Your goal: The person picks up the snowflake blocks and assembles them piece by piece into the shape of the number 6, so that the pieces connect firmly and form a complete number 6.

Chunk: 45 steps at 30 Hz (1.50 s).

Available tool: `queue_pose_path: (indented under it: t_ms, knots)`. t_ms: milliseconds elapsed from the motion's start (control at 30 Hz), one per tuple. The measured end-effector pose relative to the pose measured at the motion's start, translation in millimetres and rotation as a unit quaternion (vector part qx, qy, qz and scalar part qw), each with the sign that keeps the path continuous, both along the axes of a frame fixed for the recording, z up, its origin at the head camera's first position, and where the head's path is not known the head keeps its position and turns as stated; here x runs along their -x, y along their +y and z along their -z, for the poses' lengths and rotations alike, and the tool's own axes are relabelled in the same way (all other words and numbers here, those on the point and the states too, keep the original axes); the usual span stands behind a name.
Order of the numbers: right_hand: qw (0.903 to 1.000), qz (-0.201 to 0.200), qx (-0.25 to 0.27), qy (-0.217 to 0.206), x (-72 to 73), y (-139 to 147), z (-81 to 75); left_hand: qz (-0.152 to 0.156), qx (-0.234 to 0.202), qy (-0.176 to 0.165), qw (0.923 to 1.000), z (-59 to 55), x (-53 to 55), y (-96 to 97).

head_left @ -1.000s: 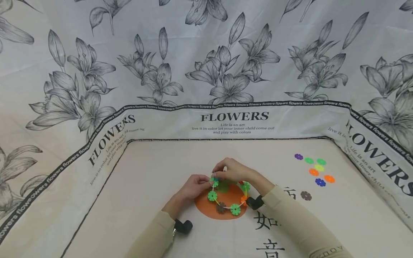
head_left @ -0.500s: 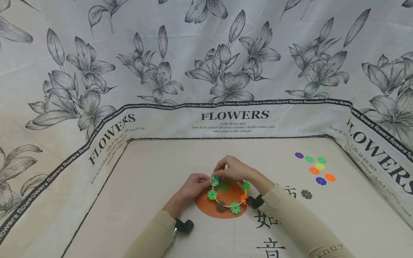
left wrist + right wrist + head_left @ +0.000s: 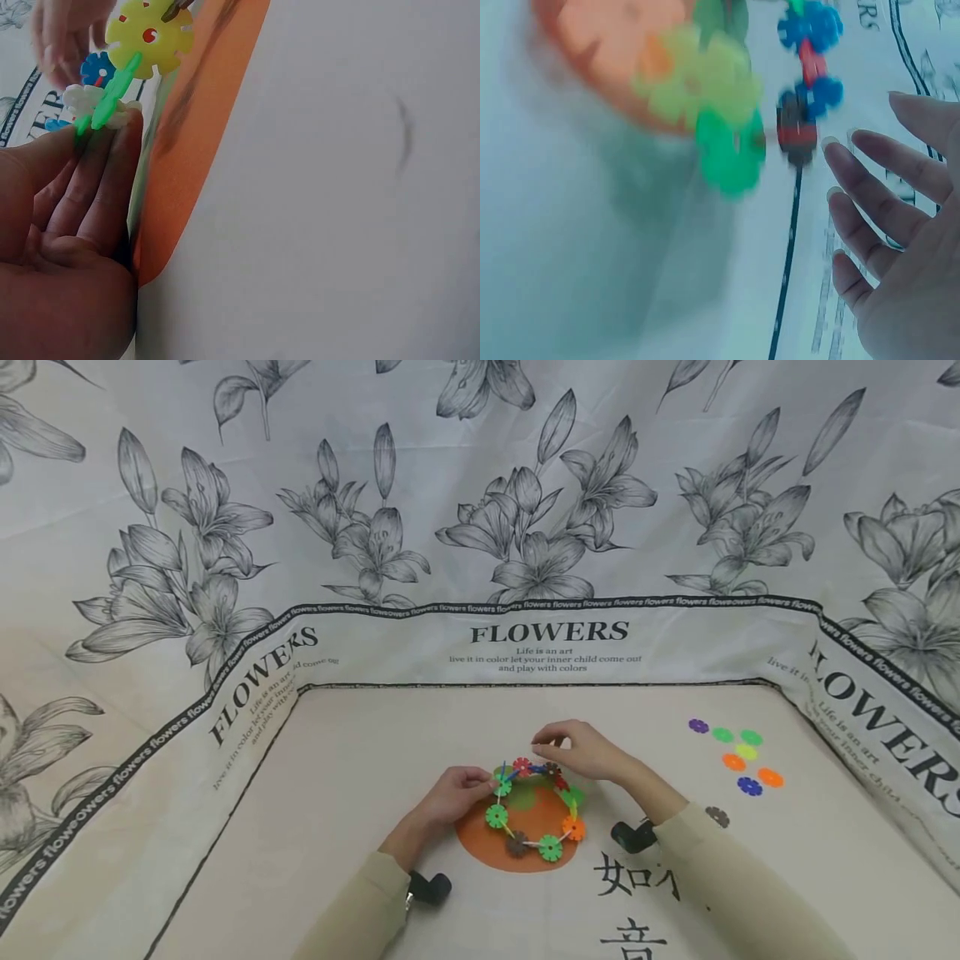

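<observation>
A ring of interlocked plastic snowflake discs (image 3: 497,817) is held up over the tablecloth, its discs green, orange, brown, red and blue. My left hand (image 3: 450,795) pinches it at its left back side. In the left wrist view, the thumb and fingers grip a green disc (image 3: 112,97) and a white one, below a yellow disc (image 3: 154,41). Just beyond the ring's back right side, my right hand (image 3: 585,750) is apart from it and holds nothing. The right wrist view shows its fingers (image 3: 881,187) loosely spread beside a brown disc (image 3: 798,135).
Loose snowflake discs lie at the right: purple (image 3: 698,726), green, yellow (image 3: 746,751), orange (image 3: 770,777) and blue (image 3: 749,786). A brown disc (image 3: 717,816) lies nearer the right sleeve. An orange printed shape (image 3: 476,843) is under the ring. Flowered cloth walls (image 3: 555,643) enclose the table.
My right hand has let go of the ring and moved right, uncovering the ring's back discs. My left hand keeps its hold in nearly the same place.
</observation>
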State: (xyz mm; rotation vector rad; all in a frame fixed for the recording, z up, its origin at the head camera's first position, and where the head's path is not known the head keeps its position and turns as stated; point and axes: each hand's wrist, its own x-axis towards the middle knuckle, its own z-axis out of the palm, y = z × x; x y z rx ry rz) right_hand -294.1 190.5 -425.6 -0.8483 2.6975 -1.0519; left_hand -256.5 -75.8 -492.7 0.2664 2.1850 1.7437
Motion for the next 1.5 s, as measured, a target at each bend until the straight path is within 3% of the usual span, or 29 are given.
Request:
queue_pose_path:
  t_ms: [133, 300, 500, 700, 933, 1033, 1300, 1500]
  knots:
    - [0.9976, 0.060, -0.025, 0.023, 1.6, 38.7, -2.1, -0.005, -0.002, -0.002, 1.0000, 0.9, -0.8, 0.9]
    - [0.9879, 0.141, -0.052, 0.038, 14.0, 95.5, -2.1, -0.010, -0.002, -0.004, 0.9999, 2.7, -0.1, 1.1]
    - [0.9650, 0.246, -0.079, 0.046, 26.7, 162.1, 7.0, -0.011, -0.003, -0.007, 0.9999, 4.0, -0.1, 1.9]
    - [0.9420, 0.318, -0.106, 0.004, 34.6, 206.1, 23.7, -0.020, 0.000, -0.009, 0.9998, 3.8, -0.6, 2.4]
    - [0.9263, 0.340, -0.160, -0.032, 42.1, 222.7, 34.9, -0.023, 0.001, -0.012, 0.9997, 3.9, 2.1, 1.9]
    - [0.9224, 0.345, -0.171, -0.026, 43.3, 222.2, 37.5, -0.022, 0.001, -0.013, 0.9997, 5.1, 2.5, 1.8]
    - [0.9097, 0.384, -0.156, -0.030, 43.5, 219.4, 39.8, -0.020, 0.006, -0.008, 0.9997, 6.4, 3.0, 2.6]
    - [0.9072, 0.401, -0.127, -0.005, 40.8, 215.4, 39.3, -0.023, 0.007, -0.009, 0.9997, 6.2, 3.9, 2.0]
